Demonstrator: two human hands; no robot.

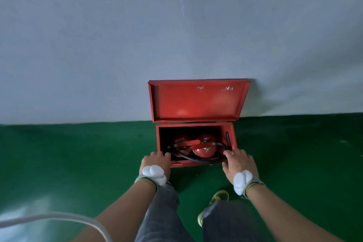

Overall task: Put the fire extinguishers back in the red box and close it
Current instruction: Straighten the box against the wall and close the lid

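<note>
Head view: 2 fire extinguishers (198,146) upright inside red box (196,163), lid (196,102) open against wall. Left hand (155,163) and right hand (238,163) resting loosely on front corners, gripping nothing. Best to tuck black hose (193,159) below the rim, then lower lid evenly.

Couldn't read a single word anywhere in this shot. The only marks were two scuffed white patches on the inside of the red box's open lid (198,100), upper middle of the frame, and they were way too worn and blurry to make out as letters or numbers.
</note>
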